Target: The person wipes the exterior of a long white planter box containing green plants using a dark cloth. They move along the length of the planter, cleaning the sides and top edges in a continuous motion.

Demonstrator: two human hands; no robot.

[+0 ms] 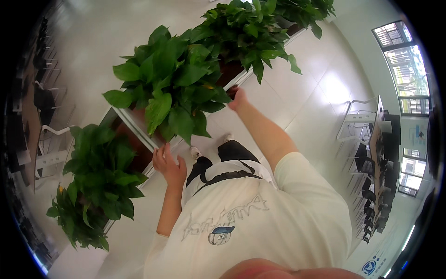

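A broad pothos plant (174, 69) with large green leaves stands in front of me, in a row of similar plants on a white-edged stand (134, 125). My left hand (169, 163) rests at the stand's near edge, its fingers apart, just below the leaves, holding nothing I can see. Further right, my right hand (238, 99) is closed at the plant's right side, against something dark reddish-brown (232, 90). Leaves partly cover that dark thing, so I cannot make out what it is. Most of the plant's container is hidden under the foliage.
More pothos plants stand in the row, at the lower left (100, 167) and toward the upper right (246, 32). Dark brown troughs show between them. Desks with chairs (364, 162) line the right side by the windows (402, 65); other desks and chairs (44, 102) stand left.
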